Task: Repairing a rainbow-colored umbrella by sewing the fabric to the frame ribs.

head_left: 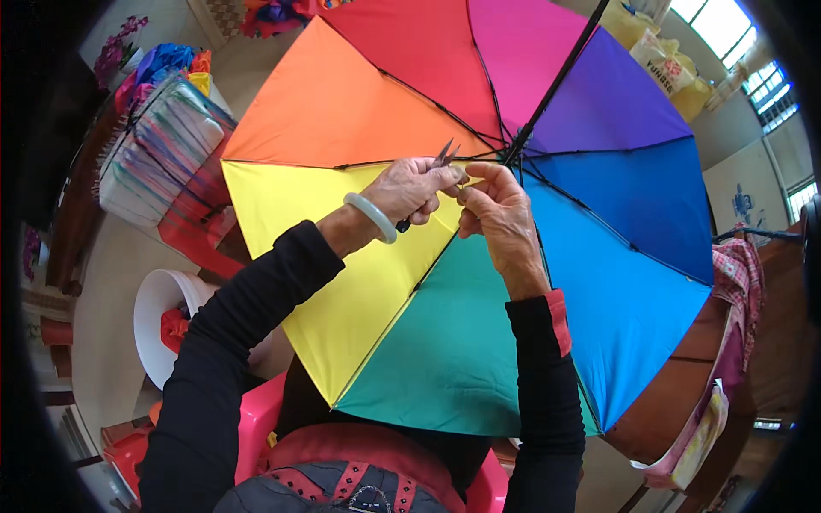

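Note:
An open umbrella [445, 342] with panels in rainbow colours spreads in front of me, its inside facing me. Its black shaft [560, 73] slants to the upper right, and thin black ribs [428, 101] run out from the hub. My left hand [400, 192], a pale bangle at its wrist, is closed around small scissors [445, 155]; their pointed blades stick up past the fingers. Close beside it, my right hand [500, 205] pinches at the left fingertips, over the yellow panel near the hub. Whatever lies between the right fingertips is too small to name.
On the left stand a white bucket [152, 321] with red cloth inside and a streaky-covered box [162, 154] topped by colourful fabric. A pink chair [256, 419] is under me. Stuffed sacks [676, 73] sit at the upper right; a wooden table [663, 402] is at the right.

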Tool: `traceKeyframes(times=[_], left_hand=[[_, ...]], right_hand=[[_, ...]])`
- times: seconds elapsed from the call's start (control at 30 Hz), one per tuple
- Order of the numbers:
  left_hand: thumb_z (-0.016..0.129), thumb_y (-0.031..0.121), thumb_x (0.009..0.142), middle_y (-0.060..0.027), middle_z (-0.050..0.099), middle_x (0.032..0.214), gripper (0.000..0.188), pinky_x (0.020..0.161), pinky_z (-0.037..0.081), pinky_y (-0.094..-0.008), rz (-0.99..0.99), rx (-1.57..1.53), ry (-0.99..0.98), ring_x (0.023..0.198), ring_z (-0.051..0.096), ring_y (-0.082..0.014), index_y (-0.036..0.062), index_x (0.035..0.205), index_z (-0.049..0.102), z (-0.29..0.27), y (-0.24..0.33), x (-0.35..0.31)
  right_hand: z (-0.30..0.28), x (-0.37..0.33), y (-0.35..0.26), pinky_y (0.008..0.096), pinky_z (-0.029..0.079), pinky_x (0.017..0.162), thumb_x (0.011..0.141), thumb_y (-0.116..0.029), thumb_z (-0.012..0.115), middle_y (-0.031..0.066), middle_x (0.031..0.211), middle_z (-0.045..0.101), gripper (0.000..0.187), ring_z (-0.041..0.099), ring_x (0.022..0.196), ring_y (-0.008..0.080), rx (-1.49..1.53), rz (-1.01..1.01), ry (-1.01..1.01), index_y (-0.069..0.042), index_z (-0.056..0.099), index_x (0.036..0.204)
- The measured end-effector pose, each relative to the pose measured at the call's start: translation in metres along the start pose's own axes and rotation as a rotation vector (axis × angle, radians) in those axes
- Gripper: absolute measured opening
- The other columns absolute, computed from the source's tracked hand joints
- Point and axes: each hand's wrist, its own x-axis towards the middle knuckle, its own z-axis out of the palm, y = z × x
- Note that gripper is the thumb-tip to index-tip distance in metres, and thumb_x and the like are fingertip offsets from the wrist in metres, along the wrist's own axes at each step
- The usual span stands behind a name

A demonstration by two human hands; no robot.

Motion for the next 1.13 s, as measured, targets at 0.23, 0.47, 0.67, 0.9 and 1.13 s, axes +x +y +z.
traceKeyframes(times=[0.23,0.47,0.67,0.9,1.13], left_hand=[[0.055,0.023,0.088,0.0025,0.047,0.067,0.02,0.037,0.029,-0.0162,0.23,0.133,0.094,0.042,0.035,-0.0013,0.0026,0.087,0.055,-0.003,0.001,-0.047],[0.053,0.02,0.089,0.0019,0.05,0.07,0.017,0.036,0.03,-0.016,0.124,-0.134,0.003,0.042,0.035,-0.0004,0.0027,0.087,0.056,-0.004,0.009,-0.082],[0.053,0.014,0.088,0.0004,0.055,0.075,0.014,0.042,0.037,-0.0164,0.205,-0.002,-0.144,0.048,0.047,-0.0039,0.0016,0.093,0.057,0.02,0.029,-0.094],[0.056,0.021,0.084,-0.0058,0.06,0.067,0.021,0.055,0.045,-0.0261,0.571,0.366,-0.319,0.059,0.056,-0.0111,0.001,0.089,0.061,0.086,0.032,-0.136],[0.059,0.035,0.085,-0.0021,0.058,0.062,0.031,0.051,0.043,-0.0246,0.298,-0.235,0.13,0.055,0.054,-0.0101,0.0064,0.095,0.059,0.029,-0.008,-0.169]], right_hand=[[0.023,-0.047,-0.023,0.0218,0.042,0.042,0.08,-0.001,0.058,0.0047,0.074,0.055,0.031,0.051,0.051,0.0087,0.034,-0.011,-0.15,-0.001,0.048,0.109],[0.033,-0.119,-0.046,0.0226,0.041,0.041,0.081,0.0,0.052,0.0068,0.075,0.056,0.023,0.05,0.048,0.0092,0.058,0.064,-0.172,0.001,0.055,0.104],[0.099,-0.177,-0.028,0.0213,0.039,0.044,0.084,-0.008,0.051,0.0003,0.069,0.052,0.021,0.047,0.049,0.0068,-0.045,0.185,-0.723,-0.004,0.058,0.104],[0.107,-0.207,-0.021,0.0201,0.041,0.047,0.085,-0.005,0.054,0.0018,0.072,0.055,0.019,0.048,0.053,0.0061,-0.263,-0.146,-0.786,-0.003,0.058,0.104],[0.081,-0.186,-0.082,0.0196,0.044,0.049,0.085,0.005,0.048,0.0047,0.079,0.06,0.028,0.055,0.055,0.0108,-0.26,-0.068,-0.635,-0.005,0.055,0.109]])
